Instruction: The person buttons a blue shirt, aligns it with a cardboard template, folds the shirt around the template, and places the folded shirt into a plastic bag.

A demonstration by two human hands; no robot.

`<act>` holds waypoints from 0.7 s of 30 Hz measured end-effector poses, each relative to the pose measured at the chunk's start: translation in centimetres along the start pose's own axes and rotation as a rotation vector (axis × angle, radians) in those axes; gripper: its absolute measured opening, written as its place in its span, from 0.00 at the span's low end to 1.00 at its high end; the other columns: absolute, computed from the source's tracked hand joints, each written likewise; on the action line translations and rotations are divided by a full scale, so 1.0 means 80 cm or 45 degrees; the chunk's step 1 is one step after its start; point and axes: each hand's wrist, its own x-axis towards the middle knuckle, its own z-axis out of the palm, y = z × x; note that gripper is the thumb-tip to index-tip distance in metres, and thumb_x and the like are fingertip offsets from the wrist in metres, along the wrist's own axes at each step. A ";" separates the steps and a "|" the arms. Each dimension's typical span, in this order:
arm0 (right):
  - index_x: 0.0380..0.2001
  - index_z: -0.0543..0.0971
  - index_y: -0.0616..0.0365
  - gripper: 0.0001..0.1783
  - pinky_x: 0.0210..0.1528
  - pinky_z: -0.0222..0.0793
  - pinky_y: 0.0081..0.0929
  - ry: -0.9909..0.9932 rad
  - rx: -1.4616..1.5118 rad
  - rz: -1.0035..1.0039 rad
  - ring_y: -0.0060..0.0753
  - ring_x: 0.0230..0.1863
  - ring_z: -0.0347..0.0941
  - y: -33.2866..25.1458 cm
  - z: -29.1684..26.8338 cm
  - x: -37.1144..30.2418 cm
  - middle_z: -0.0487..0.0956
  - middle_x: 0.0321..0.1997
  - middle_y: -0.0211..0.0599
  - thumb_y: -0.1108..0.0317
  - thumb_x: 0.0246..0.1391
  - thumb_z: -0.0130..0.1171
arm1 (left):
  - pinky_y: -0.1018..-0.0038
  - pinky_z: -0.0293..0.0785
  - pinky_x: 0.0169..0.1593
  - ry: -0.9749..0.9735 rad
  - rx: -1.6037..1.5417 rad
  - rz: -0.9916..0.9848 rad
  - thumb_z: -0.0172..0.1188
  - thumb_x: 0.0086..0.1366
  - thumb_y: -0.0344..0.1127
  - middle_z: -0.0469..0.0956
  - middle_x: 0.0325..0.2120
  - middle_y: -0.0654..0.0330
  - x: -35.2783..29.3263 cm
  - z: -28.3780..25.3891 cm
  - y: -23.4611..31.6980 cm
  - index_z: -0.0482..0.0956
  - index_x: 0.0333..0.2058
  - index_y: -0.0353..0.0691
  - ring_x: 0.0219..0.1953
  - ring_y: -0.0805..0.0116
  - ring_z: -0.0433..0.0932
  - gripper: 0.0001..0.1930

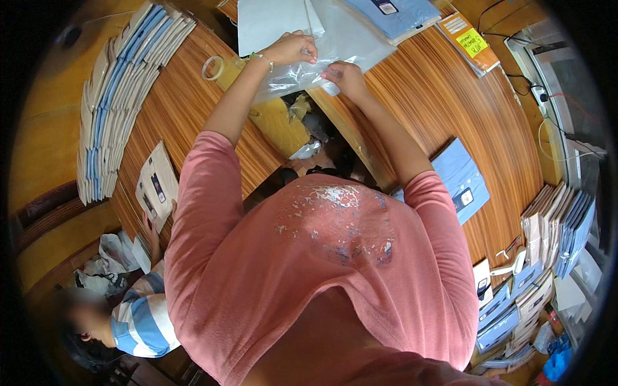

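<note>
My left hand [293, 49] is closed at the edge of a clear plastic bag [357, 42] at the far side of the table, its fingertips pinching the thin film. My right hand [345, 77] pinches the same film a little nearer and to the right. The plastic is crinkled and shiny between the two hands. White sheets [271, 24] lie just beyond my left hand. Past the bag, to the right, is a packed blue folded garment [400, 14] with a dark label.
A tape roll [212, 67] lies left of my forearm. An open gap [315, 132] splits the wooden table [463, 109]. A blue folded shirt [460, 180] lies right; garment stacks [122, 103] stand left. A co-worker's hand [152, 231] touches a beige packed garment [158, 183].
</note>
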 end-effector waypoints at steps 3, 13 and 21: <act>0.27 0.79 0.62 0.17 0.40 0.66 0.34 0.010 0.071 -0.019 0.46 0.35 0.73 0.012 0.002 -0.001 0.78 0.33 0.42 0.57 0.44 0.64 | 0.70 0.63 0.48 0.103 -0.029 0.058 0.59 0.55 0.42 0.75 0.32 0.69 0.003 0.000 -0.011 0.80 0.29 0.47 0.41 0.64 0.68 0.07; 0.25 0.77 0.65 0.14 0.48 0.61 0.32 0.131 0.007 -0.238 0.44 0.39 0.71 0.026 -0.006 -0.016 0.77 0.38 0.40 0.62 0.44 0.62 | 0.76 0.63 0.47 0.484 -1.166 -0.351 0.51 0.65 0.41 0.71 0.37 0.71 -0.023 -0.013 -0.084 0.74 0.36 0.47 0.43 0.76 0.66 0.07; 0.37 0.75 0.60 0.20 0.51 0.61 0.32 -0.080 0.109 0.060 0.44 0.44 0.71 0.012 -0.017 -0.008 0.77 0.39 0.39 0.59 0.42 0.63 | 0.74 0.65 0.42 0.825 -1.710 -0.601 0.53 0.63 0.41 0.68 0.36 0.68 -0.009 -0.033 -0.070 0.67 0.37 0.47 0.40 0.72 0.67 0.08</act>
